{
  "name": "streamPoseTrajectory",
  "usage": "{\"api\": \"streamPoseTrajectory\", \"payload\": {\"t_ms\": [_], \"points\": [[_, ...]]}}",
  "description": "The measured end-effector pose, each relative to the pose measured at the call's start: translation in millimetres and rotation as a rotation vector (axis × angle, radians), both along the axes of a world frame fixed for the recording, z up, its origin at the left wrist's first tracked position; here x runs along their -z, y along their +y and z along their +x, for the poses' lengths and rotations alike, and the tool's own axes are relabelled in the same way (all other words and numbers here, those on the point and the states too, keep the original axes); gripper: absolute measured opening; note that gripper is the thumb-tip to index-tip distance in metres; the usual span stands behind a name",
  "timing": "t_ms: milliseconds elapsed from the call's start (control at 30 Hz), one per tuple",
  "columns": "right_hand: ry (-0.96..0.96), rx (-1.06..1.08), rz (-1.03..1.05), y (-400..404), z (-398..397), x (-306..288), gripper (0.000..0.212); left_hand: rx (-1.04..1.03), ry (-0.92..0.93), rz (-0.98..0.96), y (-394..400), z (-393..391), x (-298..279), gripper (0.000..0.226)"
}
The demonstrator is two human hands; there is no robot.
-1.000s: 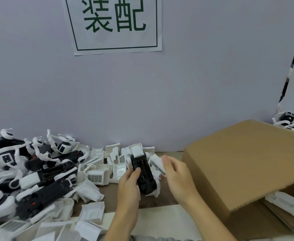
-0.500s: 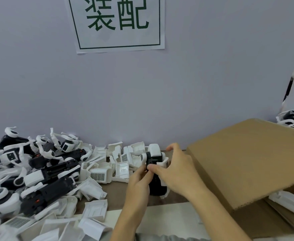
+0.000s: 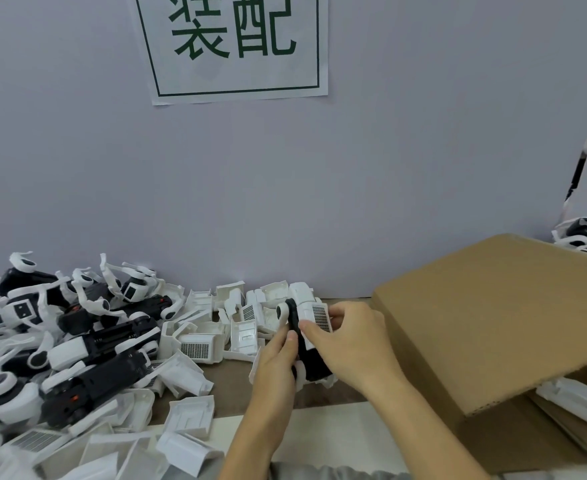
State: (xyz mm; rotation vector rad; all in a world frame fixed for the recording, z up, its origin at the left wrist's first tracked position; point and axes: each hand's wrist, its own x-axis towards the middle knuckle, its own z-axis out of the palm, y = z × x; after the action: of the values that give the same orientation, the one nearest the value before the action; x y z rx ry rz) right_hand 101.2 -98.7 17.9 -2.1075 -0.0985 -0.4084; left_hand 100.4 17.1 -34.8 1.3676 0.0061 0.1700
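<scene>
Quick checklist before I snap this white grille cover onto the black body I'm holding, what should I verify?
1. Left hand grips the black body firmly: ok.
2. Right hand pinches the white grille cover: ok.
3. Cover lies against the body's upper end: ok.
4. Cover edges lined up and seated flush: cannot tell, the fingers hide the joint.
5. Cardboard box stands beside the right hand, apart from it: ok.
6. Loose white covers lie on the table to the left, for the next unit: ok.
</scene>
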Motion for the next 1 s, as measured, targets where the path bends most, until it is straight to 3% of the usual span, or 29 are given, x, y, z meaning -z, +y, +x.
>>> {"api": "streamPoseTrajectory", "payload": {"t_ms": [167,400,500,600,700,800,1000], "points": [[-0.054,0.058,-0.158,21.0,-6.0,9.3,0.027,-0.055,0.046,-0.144,2.5,2.5,1.0,0.039],[-0.137,0.124,-0.184,22.8,-5.1,16.4,0.033,-0.028,0.017,-0.042,0.7,0.7,-1.1,0.041],[-0.155,-0.010,-0.146,16.9,-3.6,17.2,0.030,-0.055,-0.009,-0.048,4.1,-2.9,-3.6,0.038],[-0.159,-0.202,-0.035,7.7,0.0,17.8,0.012,-0.069,-0.063,-0.069,6.3,-5.2,-5.7,0.035],[-0.130,-0.193,0.229,6.7,-0.6,24.6,0.017,-0.096,-0.100,-0.051,4.6,-5.9,-6.5,0.022],[0.062,-0.276,0.529,8.7,-2.0,26.0,0.023,-0.056,-0.108,-0.035,3.2,-7.3,-7.3,0.018],[0.194,-0.343,0.688,6.7,-2.7,25.1,0.030,0.006,-0.112,-0.014,3.2,-8.3,-6.8,0.028]]}}
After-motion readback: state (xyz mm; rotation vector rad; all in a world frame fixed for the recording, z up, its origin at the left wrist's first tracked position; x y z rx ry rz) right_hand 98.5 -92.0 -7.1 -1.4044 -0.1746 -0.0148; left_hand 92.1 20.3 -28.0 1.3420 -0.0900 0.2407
